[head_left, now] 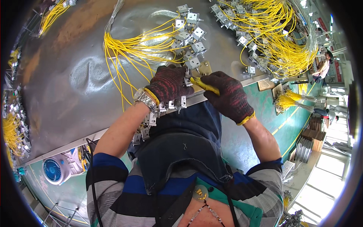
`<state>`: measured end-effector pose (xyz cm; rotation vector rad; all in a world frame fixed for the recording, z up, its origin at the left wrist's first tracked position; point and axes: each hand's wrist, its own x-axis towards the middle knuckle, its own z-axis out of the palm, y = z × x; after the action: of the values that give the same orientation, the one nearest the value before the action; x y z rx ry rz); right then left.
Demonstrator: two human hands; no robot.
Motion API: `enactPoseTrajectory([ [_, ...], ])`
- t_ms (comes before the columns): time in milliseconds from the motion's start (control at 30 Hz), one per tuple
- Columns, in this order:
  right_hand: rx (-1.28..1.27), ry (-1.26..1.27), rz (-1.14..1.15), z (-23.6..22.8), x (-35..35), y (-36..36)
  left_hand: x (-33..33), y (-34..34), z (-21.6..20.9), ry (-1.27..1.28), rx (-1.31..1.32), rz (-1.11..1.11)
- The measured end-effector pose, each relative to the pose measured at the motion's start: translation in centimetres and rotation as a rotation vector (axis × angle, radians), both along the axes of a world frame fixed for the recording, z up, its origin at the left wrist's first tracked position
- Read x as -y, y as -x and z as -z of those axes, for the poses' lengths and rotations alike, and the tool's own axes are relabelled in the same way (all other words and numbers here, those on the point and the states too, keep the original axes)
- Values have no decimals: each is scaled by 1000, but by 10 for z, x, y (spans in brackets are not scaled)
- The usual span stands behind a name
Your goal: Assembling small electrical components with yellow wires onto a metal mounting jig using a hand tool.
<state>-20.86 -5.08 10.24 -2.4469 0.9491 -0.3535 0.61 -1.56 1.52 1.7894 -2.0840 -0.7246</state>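
Note:
My left hand (pixel 168 84), in a dark red and black knit glove, is closed around a small silver metal bracket (pixel 187 78) at the table's near edge. From the right, my gloved right hand (pixel 229 92) grips a yellow-handled tool (pixel 205 86), its tip meeting the bracket; the tool's exact kind is hidden. Beyond both hands, a bundle of yellow wires (pixel 132 46) fans out to several silver brackets (pixel 198 34). More brackets (pixel 152 119) hang below my left hand along the edge. A tan plate (pixel 205 69) lies just behind the tool.
The dented metal table (pixel 89 109) ends at a straight edge before my body. A large heap of yellow wires (pixel 281 47) with brackets covers its right end. A blue fan (pixel 53 169) stands below at left. Another person (pixel 322 70) is far off at right.

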Motion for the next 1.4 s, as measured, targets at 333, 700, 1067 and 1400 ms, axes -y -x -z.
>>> enactPoseTrajectory([
  [333, 133, -68, 8, 16, 5, 11, 1, 2, -2, 2, 0, 14],
  [700, 524, -1115, 188, 76, -3, 57, -10, 2, 5, 157, -222, -81],
  [1067, 1244, -2136, 56, 161, -63, 39, -15, -1, 22, 469, -315, -92],
  [1400, 1266, -2120, -190, 142, -55, 25, -15, 0, 28, 549, -289, -98],
])
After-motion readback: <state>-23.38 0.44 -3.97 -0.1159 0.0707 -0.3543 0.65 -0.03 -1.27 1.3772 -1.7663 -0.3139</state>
